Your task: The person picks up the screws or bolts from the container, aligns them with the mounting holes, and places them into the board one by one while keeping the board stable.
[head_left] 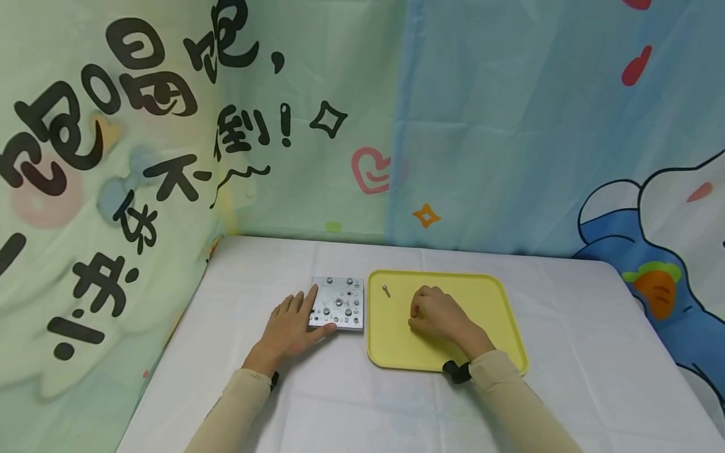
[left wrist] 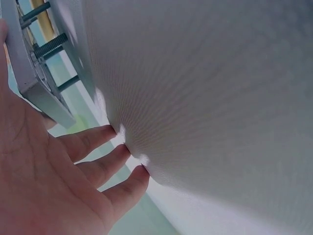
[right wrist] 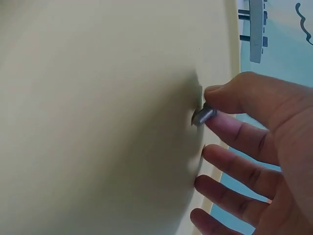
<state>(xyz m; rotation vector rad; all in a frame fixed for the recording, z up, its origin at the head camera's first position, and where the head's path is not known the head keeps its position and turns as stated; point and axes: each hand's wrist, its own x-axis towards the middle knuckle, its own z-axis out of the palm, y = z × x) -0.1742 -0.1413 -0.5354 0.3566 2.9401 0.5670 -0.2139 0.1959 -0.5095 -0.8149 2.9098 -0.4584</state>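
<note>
A silver metal plate (head_left: 351,296) with several screws set in it stands beside the tray, screw shanks (left wrist: 51,46) sticking out below. My left hand (head_left: 289,327) is spread along it, index finger at its left edge and thumb at its front edge. Its other fingertips touch the white cloth. Over the yellow tray (head_left: 396,352), my right hand (head_left: 438,314) pinches a small metal screw (right wrist: 204,115) between thumb and index finger, close to the tray's surface. The head view hides this screw behind the hand. Another small screw (head_left: 386,290) lies in the tray's far left part.
A white cloth (head_left: 340,402) covers the table under the plate and tray. The tray's raised rim runs close along the plate's right side. Printed curtains (head_left: 317,176) hang behind the table and at its left.
</note>
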